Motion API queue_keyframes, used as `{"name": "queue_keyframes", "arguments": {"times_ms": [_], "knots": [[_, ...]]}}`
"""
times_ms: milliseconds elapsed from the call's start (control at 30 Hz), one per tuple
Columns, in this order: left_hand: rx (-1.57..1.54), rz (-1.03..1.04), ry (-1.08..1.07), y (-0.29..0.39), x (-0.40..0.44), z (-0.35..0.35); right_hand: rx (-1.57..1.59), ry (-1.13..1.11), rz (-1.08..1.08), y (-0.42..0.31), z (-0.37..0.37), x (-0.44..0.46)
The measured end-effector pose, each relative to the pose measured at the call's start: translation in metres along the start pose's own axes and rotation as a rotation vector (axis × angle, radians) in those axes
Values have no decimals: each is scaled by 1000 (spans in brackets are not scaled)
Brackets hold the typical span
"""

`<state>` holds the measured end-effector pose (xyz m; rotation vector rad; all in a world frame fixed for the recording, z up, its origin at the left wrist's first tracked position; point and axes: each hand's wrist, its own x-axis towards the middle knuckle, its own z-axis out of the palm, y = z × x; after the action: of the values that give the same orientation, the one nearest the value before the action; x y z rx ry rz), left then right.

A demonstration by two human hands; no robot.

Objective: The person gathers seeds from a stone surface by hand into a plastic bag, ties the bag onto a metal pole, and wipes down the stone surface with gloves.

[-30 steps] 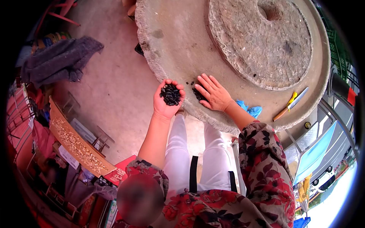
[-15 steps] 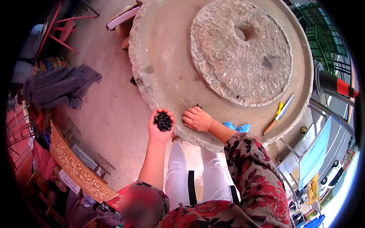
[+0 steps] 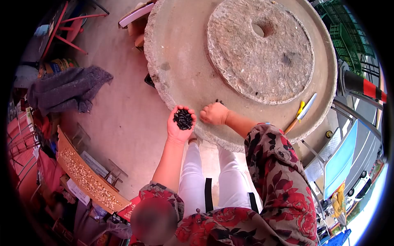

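My left hand (image 3: 179,128) is cupped palm up beside the stone rim, holding a heap of small black oblong pieces (image 3: 183,119) that look like seeds or beans. On the near side of the wide round stone base (image 3: 177,78) rests my right hand (image 3: 214,113), back of the hand up and fingers curled in. Whatever its fingers pinch is hidden. Just beyond its knuckles lie a few more black pieces (image 3: 220,101). The upper millstone (image 3: 258,61), with a hole through it, stands on the base.
A wooden-handled knife (image 3: 301,113) and a yellow-handled tool (image 3: 301,107) lie at the base's right edge. A tray of pale dried pieces (image 3: 84,170) stands at lower left. Dark cloth (image 3: 67,90) hangs at left. Green crates (image 3: 344,45) are at upper right.
My right hand's fingers have drawn in from a flatter pose, uncovering more black pieces beyond them. The view has shifted a little. My sleeve now covers most of the blue item on the base.
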<state>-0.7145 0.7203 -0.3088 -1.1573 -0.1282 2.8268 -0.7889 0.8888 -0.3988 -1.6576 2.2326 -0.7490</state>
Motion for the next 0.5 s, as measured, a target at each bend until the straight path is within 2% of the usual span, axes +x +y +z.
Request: {"name": "queue_keyframes", "arguments": {"times_ms": [67, 167, 267, 400, 500], "knots": [[-5, -12, -11, -2, -4, 4, 83, 130, 241, -10, -11, 0], [-21, -14, -40, -7, -10, 13, 618, 578, 860, -19, -24, -5], [-60, 3, -96, -19, -17, 24, 1821, 917, 1065, -33, -69, -16], [-124, 40, -168, -45, -21, 43, 2427, 1305, 772, -66, -100, -8], [-144, 115, -197, -65, -26, 62, 2480, 1404, 593, -90, -127, 13]]}}
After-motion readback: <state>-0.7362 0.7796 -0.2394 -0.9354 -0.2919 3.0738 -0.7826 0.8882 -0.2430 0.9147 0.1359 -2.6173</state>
